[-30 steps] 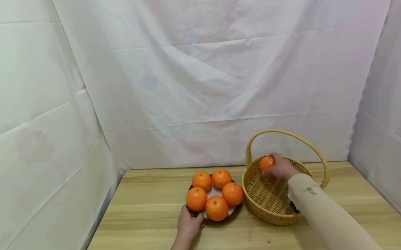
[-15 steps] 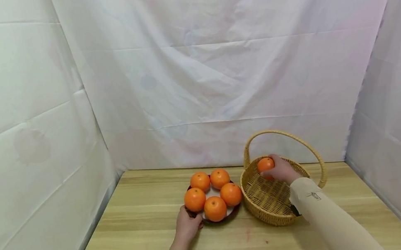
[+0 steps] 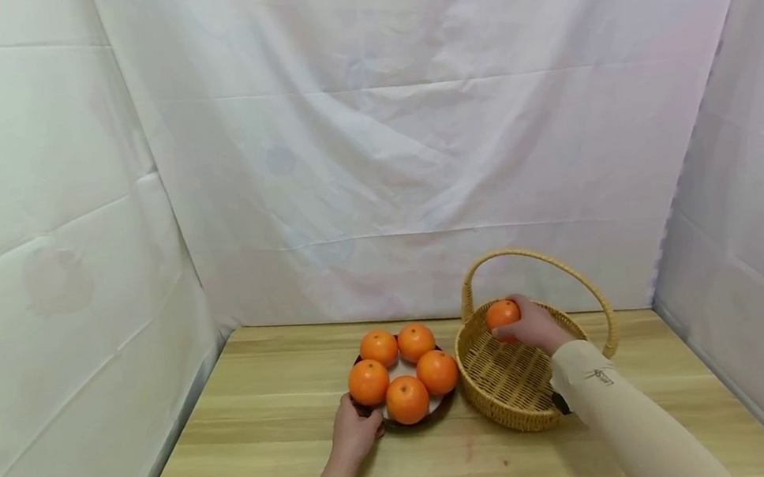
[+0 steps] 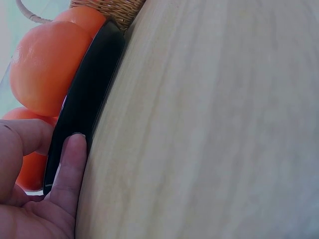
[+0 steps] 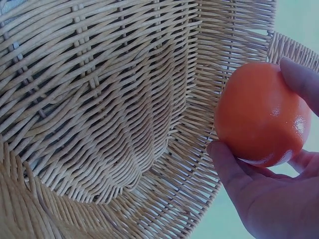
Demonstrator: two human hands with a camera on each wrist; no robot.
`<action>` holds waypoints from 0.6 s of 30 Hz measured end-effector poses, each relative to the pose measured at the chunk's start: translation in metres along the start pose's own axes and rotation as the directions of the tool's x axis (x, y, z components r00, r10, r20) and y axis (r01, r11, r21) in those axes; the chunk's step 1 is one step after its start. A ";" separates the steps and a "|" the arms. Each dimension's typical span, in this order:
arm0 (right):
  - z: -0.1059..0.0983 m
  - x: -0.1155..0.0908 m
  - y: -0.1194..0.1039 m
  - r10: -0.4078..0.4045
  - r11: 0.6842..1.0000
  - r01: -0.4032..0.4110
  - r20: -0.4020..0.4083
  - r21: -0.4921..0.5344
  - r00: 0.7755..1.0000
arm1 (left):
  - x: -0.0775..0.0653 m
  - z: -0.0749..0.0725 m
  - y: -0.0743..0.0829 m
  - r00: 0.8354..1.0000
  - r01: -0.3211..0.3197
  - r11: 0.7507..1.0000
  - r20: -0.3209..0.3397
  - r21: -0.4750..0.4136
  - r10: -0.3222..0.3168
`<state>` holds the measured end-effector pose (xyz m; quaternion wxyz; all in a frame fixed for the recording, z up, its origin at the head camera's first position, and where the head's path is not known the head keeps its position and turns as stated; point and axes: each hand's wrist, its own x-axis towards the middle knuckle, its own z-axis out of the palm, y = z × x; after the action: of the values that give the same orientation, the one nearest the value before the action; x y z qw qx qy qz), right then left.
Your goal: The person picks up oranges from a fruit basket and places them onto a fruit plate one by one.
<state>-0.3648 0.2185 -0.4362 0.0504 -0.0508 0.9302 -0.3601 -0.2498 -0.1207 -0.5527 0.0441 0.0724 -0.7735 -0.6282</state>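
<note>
My right hand [image 3: 534, 326] grips an orange [image 5: 261, 114] between thumb and fingers, at the far left inner side of a round wicker basket [image 3: 511, 412]. In the right wrist view the orange overlaps the basket's side wall, and a fingertip lies close to the wicker. My left hand [image 3: 353, 436] holds the near left rim of a round dark plate [image 4: 92, 82], its thumb against the outer side. Several oranges [image 3: 407, 400] stand in a ring on the plate, around its pale middle.
The basket stands right beside the plate, its tall arched handle [image 3: 523, 251] rising at the back. Under both lies a wood-grain table [image 3: 260, 412]. White cloth [image 3: 371, 152] hangs behind the table and along both sides.
The scene has drifted slightly left in the head view. Both hands keep their grips, and the orange stays at about the same spot relative to the basket.
</note>
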 end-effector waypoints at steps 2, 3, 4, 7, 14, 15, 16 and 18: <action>0.000 0.000 0.000 -0.001 1.000 0.001 0.002 0.002 1.000 | 0.000 0.000 0.001 1.000 0.000 1.000 0.001 0.002 0.000; 0.000 0.000 0.000 -0.002 1.000 0.002 0.002 0.002 1.000 | 0.000 0.000 0.001 1.000 0.002 1.000 0.001 0.002 -0.002; 0.000 0.001 -0.001 -0.004 1.000 0.004 0.000 0.001 1.000 | 0.000 0.000 0.001 1.000 -0.001 1.000 0.001 0.002 0.001; 0.001 0.002 -0.001 -0.014 1.000 0.014 -0.003 0.000 1.000 | 0.000 -0.001 0.002 1.000 -0.003 1.000 0.003 0.004 0.003; 0.003 -0.002 -0.007 -0.058 0.998 0.058 -0.008 -0.004 0.998 | 0.001 -0.002 0.002 1.000 -0.009 1.000 0.007 0.015 0.008; 0.004 -0.002 -0.008 -0.066 0.998 0.066 -0.009 -0.007 0.998 | 0.001 -0.002 0.002 1.000 -0.008 1.000 0.007 0.015 0.008; 0.004 -0.003 -0.009 -0.073 0.997 0.073 -0.010 -0.007 0.997 | 0.001 -0.002 0.002 1.000 -0.008 1.000 0.008 0.014 0.008; 0.005 -0.004 -0.010 -0.084 0.996 0.084 -0.010 -0.007 0.996 | 0.001 -0.002 0.002 1.000 -0.007 1.000 0.011 0.011 0.007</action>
<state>-0.3594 0.2084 -0.4324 0.0299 -0.0883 0.9285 -0.3594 -0.2503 -0.1222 -0.5505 0.0416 0.0667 -0.7774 -0.6240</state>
